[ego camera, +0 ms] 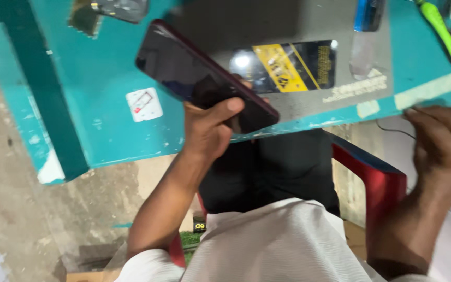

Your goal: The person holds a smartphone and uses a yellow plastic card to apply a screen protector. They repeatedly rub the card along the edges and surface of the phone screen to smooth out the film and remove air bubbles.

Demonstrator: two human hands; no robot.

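Turquoise paint covers the desk (105,104) that fills the upper half of the frame, with a grey mat (288,21) on it. At the frame's centre the left hand (210,130) holds a dark smartphone (199,73) tilted above the desk edge, thumb pressed across its lower end and fingers wrapped behind. Just right of the phone a black-and-yellow screen-protector packet (288,65) lies on the mat. At the right edge the right hand (439,141) is curled near the desk corner; whether it pinches anything cannot be told. A firm grip near the phone's end and a level tilt would likely steady it. A green tool (442,28) lies upper right.
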